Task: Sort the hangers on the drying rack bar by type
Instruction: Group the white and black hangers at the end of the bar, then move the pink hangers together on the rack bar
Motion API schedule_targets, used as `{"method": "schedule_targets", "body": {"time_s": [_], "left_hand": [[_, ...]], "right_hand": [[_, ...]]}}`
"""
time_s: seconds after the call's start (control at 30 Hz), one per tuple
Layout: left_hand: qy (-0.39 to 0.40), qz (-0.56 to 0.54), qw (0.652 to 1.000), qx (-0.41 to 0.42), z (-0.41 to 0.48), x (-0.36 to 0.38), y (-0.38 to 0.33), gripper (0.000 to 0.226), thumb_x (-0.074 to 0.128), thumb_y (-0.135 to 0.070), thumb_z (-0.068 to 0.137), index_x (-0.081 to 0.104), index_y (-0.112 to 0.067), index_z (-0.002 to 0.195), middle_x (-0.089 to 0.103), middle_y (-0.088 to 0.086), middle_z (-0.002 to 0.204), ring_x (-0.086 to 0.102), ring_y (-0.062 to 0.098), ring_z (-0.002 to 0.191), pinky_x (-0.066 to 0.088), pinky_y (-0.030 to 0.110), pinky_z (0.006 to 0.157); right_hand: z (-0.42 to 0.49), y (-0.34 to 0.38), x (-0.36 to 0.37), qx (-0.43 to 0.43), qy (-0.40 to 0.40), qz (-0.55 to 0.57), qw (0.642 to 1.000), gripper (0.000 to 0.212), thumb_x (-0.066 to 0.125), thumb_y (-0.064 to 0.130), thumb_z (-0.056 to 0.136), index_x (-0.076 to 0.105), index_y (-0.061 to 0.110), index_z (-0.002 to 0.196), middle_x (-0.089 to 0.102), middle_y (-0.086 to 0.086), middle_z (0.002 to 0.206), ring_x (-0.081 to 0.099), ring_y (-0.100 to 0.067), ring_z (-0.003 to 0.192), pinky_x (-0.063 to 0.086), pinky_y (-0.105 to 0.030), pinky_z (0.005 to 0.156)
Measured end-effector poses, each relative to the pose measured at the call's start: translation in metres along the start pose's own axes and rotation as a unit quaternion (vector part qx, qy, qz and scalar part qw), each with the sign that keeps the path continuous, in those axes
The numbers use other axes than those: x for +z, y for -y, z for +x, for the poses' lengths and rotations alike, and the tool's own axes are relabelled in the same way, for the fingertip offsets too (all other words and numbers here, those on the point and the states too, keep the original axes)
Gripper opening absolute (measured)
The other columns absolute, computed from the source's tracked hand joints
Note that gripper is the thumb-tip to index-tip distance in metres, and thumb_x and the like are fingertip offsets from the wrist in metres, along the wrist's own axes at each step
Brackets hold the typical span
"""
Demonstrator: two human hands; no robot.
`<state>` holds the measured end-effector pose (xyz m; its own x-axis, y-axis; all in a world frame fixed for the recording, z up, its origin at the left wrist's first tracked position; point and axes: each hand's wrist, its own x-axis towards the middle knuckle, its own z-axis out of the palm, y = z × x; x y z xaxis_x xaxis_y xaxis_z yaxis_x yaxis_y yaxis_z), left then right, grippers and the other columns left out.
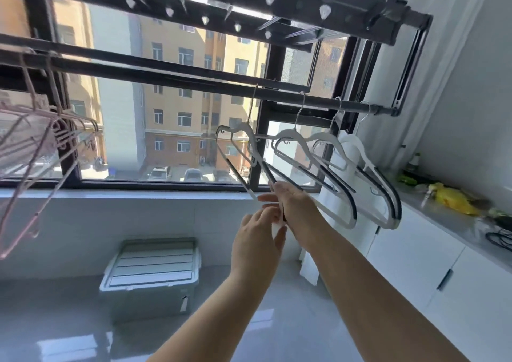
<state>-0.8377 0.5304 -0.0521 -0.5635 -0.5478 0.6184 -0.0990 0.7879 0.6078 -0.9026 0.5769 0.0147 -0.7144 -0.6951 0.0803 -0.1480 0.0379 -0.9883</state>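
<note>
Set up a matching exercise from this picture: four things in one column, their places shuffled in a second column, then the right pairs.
Things
1. pink hangers
2. white hangers
3. lidded storage box
4. yellow bag

Places
A. on the floor, below the window
B. on the counter at the right
C. left end of the drying rack bar
D. right part of the same bar

Pairs: 1-C, 2-D, 3-A, 4-B
</note>
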Motion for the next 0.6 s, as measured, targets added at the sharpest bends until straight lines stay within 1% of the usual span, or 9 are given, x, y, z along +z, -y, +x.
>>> {"method": "schedule_targets", "body": {"time_s": [0.1,0.17,0.23,0.3,0.33,0.43,0.47,0.53,0.6], "left_hand": [[-0.016,-0.004,1.0,-0.01,-0.014,0.001,-0.004,0.036,0.055,-0.025,0.086,0.048,-0.026,0.122,0.055,-0.007,0.12,0.046,0.013,0.112,0.039,0.023,0.091],[-0.031,-0.005,0.999,-0.029,-0.019,-0.007,-0.006,0.045,0.055,-0.028,0.086,0.041,-0.026,0.129,0.052,-0.006,0.123,0.044,0.012,0.115,0.036,0.021,0.094],[-0.048,-0.001,0.998,-0.037,-0.022,-0.023,-0.005,0.049,0.057,-0.028,0.085,0.04,-0.023,0.13,0.051,-0.004,0.123,0.044,0.012,0.113,0.033,0.02,0.093],[-0.082,0.009,0.996,-0.034,-0.023,-0.052,-0.003,0.05,0.06,-0.026,0.083,0.041,-0.021,0.129,0.052,-0.003,0.122,0.044,0.011,0.11,0.03,0.018,0.09],[-0.107,0.023,0.994,-0.027,-0.023,-0.07,-0.003,0.05,0.061,-0.023,0.082,0.042,-0.02,0.128,0.052,-0.002,0.121,0.043,0.011,0.11,0.028,0.019,0.091],[-0.207,0.079,0.975,-0.018,-0.02,-0.135,0.002,0.049,0.064,-0.012,0.079,0.047,-0.014,0.125,0.055,0.005,0.12,0.044,0.02,0.114,0.024,0.024,0.097],[-0.233,0.095,0.968,-0.021,-0.02,-0.157,0.006,0.048,0.064,-0.009,0.078,0.047,-0.011,0.123,0.055,0.008,0.119,0.045,0.024,0.114,0.025,0.026,0.098],[-0.266,0.132,0.954,-0.025,-0.023,-0.198,0.02,0.047,0.064,-0.004,0.076,0.049,-0.004,0.12,0.056,0.017,0.116,0.047,0.032,0.111,0.029,0.037,0.1],[-0.283,0.158,0.946,-0.029,-0.032,-0.229,0.036,0.043,0.065,-0.003,0.076,0.05,0.001,0.116,0.056,0.026,0.11,0.049,0.04,0.105,0.034,0.05,0.096]], "right_hand": [[0.001,-0.004,-0.008,-0.027,-0.003,-0.038,0.999,0.025,0.037,0.03,0.099,0.054,0.016,0.11,0.063,-0.005,0.105,0.06,-0.019,0.095,0.05,-0.024,0.073],[0.002,-0.003,-0.012,-0.058,-0.021,-0.075,0.995,0.018,0.038,0.032,0.098,0.054,0.025,0.101,0.061,0.0,0.098,0.059,-0.02,0.098,0.049,-0.031,0.086],[0.0,-0.001,-0.013,-0.083,-0.043,-0.11,0.99,0.019,0.038,0.034,0.097,0.052,0.027,0.107,0.058,0.004,0.092,0.058,-0.016,0.092,0.048,-0.032,0.086],[-0.005,0.002,-0.015,-0.099,-0.061,-0.159,0.98,0.025,0.038,0.032,0.098,0.048,0.024,0.119,0.054,0.006,0.09,0.054,-0.009,0.083,0.045,-0.023,0.071],[-0.007,0.004,-0.017,-0.11,-0.075,-0.178,0.975,0.027,0.038,0.029,0.098,0.047,0.022,0.122,0.054,0.007,0.091,0.053,-0.01,0.083,0.041,-0.023,0.068],[-0.006,0.007,-0.019,-0.175,-0.162,-0.214,0.947,0.033,0.042,0.024,0.095,0.046,0.011,0.126,0.055,-0.005,0.118,0.049,-0.02,0.112,0.036,-0.026,0.088],[-0.007,0.01,-0.015,-0.197,-0.19,-0.229,0.934,0.035,0.043,0.024,0.094,0.047,0.009,0.125,0.053,-0.008,0.124,0.046,-0.022,0.117,0.035,-0.028,0.093],[-0.009,0.014,0.003,-0.232,-0.209,-0.241,0.919,0.035,0.046,0.025,0.091,0.049,0.008,0.121,0.05,-0.01,0.124,0.044,-0.024,0.118,0.035,-0.035,0.1],[-0.012,0.018,0.023,-0.235,-0.198,-0.253,0.917,0.036,0.048,0.026,0.087,0.051,0.008,0.119,0.05,-0.01,0.121,0.043,-0.025,0.116,0.033,-0.037,0.101]]}}
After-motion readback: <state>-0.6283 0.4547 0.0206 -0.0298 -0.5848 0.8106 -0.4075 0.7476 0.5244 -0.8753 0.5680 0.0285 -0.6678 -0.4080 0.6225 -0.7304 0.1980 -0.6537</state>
